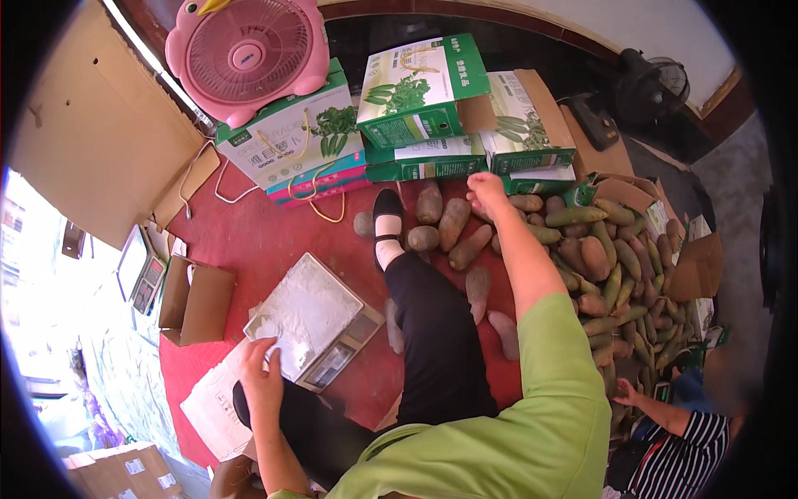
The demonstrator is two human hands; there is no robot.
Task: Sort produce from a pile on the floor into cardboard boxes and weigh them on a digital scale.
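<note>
My left hand [260,378] hovers at the near left corner of a flat weighing scale [307,303] with a pale, worn top plate. Its fingers are bent, thumb and forefinger apart, with nothing visible between them. My right arm reaches forward, and my right hand [485,191] is closed in front of the green-and-white cartons [428,91]. Whatever it may hold is hidden or too small to make out. Just below and beside that hand lie several thick radishes [454,223], brownish and green, on the red floor covering [249,241].
A large heap of radishes [615,258] spreads on the right beside an open cardboard box [698,266]. A pink fan [247,56] stands on a carton at the back left. A small brown box [197,301] sits left. Another person [677,437] works at lower right.
</note>
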